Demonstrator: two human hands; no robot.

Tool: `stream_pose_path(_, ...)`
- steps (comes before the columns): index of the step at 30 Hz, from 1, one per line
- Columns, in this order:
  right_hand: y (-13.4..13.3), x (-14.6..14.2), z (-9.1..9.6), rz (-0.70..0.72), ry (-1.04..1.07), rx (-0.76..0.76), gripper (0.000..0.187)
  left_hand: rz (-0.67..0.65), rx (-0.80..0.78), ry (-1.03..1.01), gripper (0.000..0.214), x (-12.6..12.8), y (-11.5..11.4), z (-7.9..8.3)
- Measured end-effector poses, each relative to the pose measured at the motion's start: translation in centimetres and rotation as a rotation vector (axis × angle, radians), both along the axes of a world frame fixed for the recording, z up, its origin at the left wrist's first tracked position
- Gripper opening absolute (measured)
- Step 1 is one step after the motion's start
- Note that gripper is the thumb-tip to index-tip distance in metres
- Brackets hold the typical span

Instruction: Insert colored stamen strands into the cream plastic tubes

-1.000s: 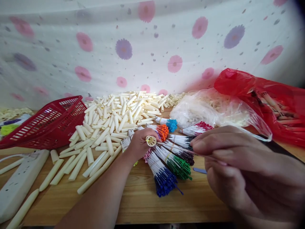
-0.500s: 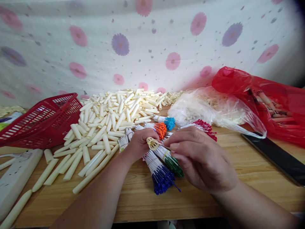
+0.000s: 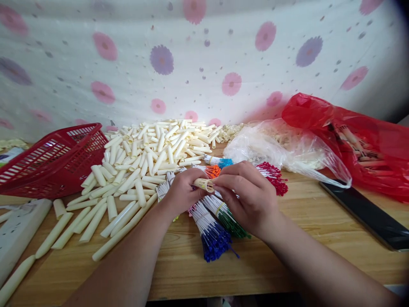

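My left hand [image 3: 181, 191] is closed round a short cream plastic tube [image 3: 203, 184], its open end facing right. My right hand [image 3: 251, 197] meets that end with fingers pinched together; what they pinch is too thin to make out. Both hands hover over a fan of bundled white sticks with coloured tips: blue [image 3: 212, 238], green [image 3: 230, 221], red [image 3: 275, 178], orange [image 3: 213, 171] and light blue [image 3: 223, 162]. A large heap of cream tubes [image 3: 153, 151] lies just behind my left hand on the wooden table [image 3: 319, 243].
A red mesh basket [image 3: 47, 162] is tipped at the left, with a white power strip [image 3: 15, 232] in front of it. A clear plastic bag [image 3: 287, 147] and a red bag [image 3: 358, 140] sit at the right, a dark flat strip [image 3: 367, 215] beside them. Flowered cloth [image 3: 191, 64] hangs behind.
My right hand has moved away from the camera and leftward to the tube's open end, pinched there. The left hand has kept hold of the tube, tilting it slightly.
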State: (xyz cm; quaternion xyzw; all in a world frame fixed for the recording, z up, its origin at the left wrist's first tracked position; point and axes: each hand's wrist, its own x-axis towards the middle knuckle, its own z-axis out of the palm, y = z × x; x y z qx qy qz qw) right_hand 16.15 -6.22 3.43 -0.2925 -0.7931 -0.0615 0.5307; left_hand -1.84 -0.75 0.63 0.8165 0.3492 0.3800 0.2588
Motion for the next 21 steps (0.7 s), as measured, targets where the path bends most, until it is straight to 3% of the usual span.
stream_pose_path(4,0.7,0.2,-0.5,-0.073,-0.05,-0.016,0.015,-0.078,0.007,-0.035,0.062,-0.4,0.1,0.0)
stream_pose_path(12,1.1,0.7,-0.2,-0.144,-0.051,-0.115,0.01,0.045,0.187,0.1,0.049,-0.4,0.3,-0.4)
stream_pose_path(21,2.0,1.4,-0.2,-0.04,-0.023,-0.255,0.005,0.099,0.256,0.175,0.05,-0.3,0.4,-0.3)
